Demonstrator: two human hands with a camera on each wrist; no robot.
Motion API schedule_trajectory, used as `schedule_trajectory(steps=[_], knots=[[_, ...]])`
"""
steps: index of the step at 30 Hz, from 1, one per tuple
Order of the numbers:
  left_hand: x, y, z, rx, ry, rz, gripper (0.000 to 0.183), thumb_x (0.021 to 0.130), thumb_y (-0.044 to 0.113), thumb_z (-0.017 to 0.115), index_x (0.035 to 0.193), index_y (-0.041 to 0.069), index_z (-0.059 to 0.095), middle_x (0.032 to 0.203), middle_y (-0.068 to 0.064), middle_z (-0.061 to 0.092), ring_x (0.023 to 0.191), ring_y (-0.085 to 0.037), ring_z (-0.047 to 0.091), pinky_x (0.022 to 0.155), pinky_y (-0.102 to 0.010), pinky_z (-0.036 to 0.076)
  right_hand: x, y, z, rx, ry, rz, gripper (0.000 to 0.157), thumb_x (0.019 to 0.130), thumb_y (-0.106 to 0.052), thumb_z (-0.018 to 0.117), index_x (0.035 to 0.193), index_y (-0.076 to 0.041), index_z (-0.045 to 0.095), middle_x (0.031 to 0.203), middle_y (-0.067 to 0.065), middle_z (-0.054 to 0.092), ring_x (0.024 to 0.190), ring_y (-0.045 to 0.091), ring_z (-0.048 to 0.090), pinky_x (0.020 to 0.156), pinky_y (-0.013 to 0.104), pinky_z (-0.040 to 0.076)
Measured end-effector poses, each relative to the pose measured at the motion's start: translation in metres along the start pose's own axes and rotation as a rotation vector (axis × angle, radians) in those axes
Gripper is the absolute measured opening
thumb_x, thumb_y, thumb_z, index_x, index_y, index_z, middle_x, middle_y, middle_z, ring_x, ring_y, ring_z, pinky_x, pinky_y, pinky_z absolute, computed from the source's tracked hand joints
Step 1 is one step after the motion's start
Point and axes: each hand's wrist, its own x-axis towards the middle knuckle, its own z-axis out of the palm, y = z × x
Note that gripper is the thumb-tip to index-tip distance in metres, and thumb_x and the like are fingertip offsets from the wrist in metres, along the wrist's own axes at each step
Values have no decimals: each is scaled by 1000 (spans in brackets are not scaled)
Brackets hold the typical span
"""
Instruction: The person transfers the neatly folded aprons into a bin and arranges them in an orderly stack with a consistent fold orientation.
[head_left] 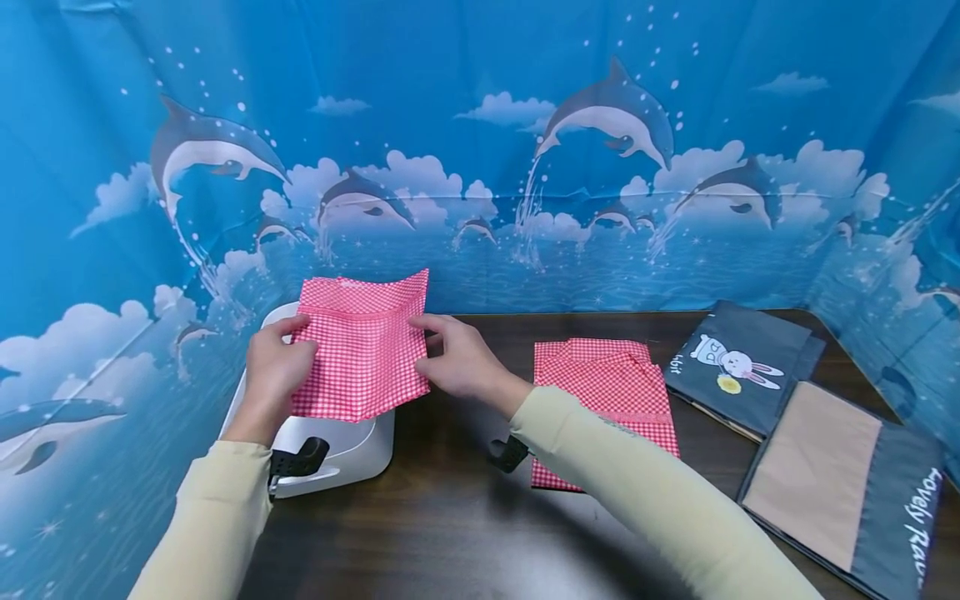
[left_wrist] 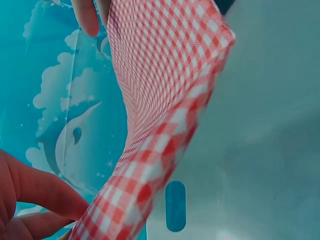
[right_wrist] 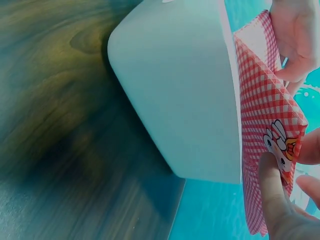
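Both hands hold up a folded red-and-white checked cloth piece [head_left: 363, 358] above a white bin at the left. My left hand [head_left: 270, 371] pinches its left edge between thumb and fingers. At the opposite edge, my right hand [head_left: 465, 358] pinches the fabric, thumb towards me. A seam band crosses the cloth near its top, and its top right corner sticks up. In the right wrist view a printed cartoon rabbit [right_wrist: 280, 145] shows on the far face of the cloth. The left wrist view shows the cloth [left_wrist: 160, 85] bent in a curve.
The white bin [head_left: 341, 462] stands on the dark wooden table [head_left: 450, 533]. More red checked cloth [head_left: 600, 383] lies right of centre, partly behind my right sleeve. Further right lie a dark folded cloth with a rabbit print [head_left: 738, 358] and a beige-and-dark one [head_left: 817, 467]. A dolphin-print curtain [head_left: 465, 100] hangs behind.
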Motion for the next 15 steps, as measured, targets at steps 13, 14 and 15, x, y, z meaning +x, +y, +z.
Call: schedule_trajectory(steps=[13,14,15], knots=[[0,-15,-20,40,59,-40,63,106,10,47,168,11,37,169,-30,36,85,-16,65,59,-24,59,10,-6,24,43,11,-36,65,92,4,70,156,-8,57,164,12,50,129,28,68,87,31,65],[1,-15,-21,43,62,-39,63,106,10,46,168,11,37,170,-30,36,89,-18,65,59,-23,59,11,-7,26,43,15,-37,66,92,5,70,155,-8,57,163,12,50,129,28,69,87,30,65],[1,-15,-23,44,66,-38,63,106,11,46,168,11,37,170,-30,35,93,-20,65,59,-23,59,11,-9,27,45,19,-36,67,91,5,71,155,-7,57,163,12,50,129,28,69,86,30,65]])
